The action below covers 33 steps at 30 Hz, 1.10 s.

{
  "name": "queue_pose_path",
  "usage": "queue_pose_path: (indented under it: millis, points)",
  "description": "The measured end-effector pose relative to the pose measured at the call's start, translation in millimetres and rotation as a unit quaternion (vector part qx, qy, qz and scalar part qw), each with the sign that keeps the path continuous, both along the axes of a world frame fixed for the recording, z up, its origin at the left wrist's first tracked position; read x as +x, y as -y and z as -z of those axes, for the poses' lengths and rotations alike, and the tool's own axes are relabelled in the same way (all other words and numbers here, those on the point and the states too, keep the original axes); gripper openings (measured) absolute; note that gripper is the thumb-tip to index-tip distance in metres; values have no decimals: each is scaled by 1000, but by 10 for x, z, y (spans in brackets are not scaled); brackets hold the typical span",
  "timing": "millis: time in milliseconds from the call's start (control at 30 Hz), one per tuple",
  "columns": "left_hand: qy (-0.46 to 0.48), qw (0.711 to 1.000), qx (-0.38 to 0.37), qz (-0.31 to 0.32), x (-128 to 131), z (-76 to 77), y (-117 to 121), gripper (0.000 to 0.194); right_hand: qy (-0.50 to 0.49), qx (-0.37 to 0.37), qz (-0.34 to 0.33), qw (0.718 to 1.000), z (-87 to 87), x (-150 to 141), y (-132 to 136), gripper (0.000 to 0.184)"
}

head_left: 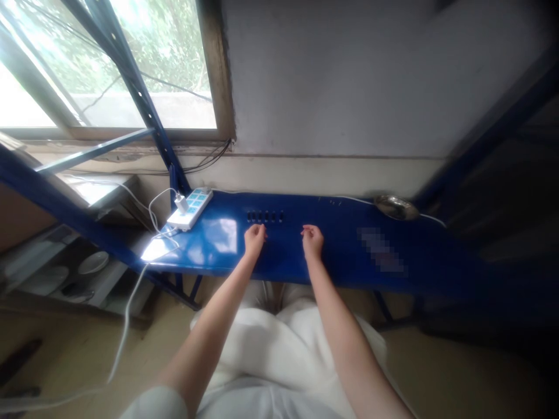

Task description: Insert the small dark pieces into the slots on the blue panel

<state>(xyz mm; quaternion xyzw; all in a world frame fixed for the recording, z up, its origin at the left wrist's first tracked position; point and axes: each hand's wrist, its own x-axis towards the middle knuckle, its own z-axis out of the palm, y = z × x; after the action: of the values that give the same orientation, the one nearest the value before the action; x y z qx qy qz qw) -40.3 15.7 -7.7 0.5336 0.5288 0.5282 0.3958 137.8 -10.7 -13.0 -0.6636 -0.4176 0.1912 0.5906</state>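
My left hand (255,240) is closed, thumb and fingers pinched together, just in front of a row of several small dark cylindrical pieces (266,216). Whatever it may hold is too small to make out. To its right, and apart from it, my right hand (312,241) is also closed in a pinch above the blue tabletop (283,250). Any object between its fingertips cannot be told. A few tiny pale bits (332,202) lie farther back on the tabletop, beyond my right hand.
A white power strip (191,209) with a white plug-in charger (180,203) lies at the tabletop's left end, its cable trailing to the floor. At the back right sits a shiny metal bowl-like object (396,206). Blue metal uprights (151,116) rise at both sides.
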Motion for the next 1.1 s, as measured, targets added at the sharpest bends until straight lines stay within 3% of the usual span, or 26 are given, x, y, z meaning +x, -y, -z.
queue_pose_path:
  millis: [500, 767, 1000, 1100]
  points:
    - [-11, 1000, 9, 8, -13, -17, 24, 28, 17, -8, -13, 1000, -63, -26, 39, 26]
    - [-13, 1000, 18, 7, -13, 12, 11, 29, 22, 19, -8, 1000, -5, -29, 1, 23]
    - [-17, 1000, 13, 4, -4, 17, 0, 28, 16, 87, -68, 994, -6, -106, -94, 33]
    - [-18, 1000, 11, 2, -2, 5, 6, 27, 42, 84, -98, 991, -43, -171, -230, 40]
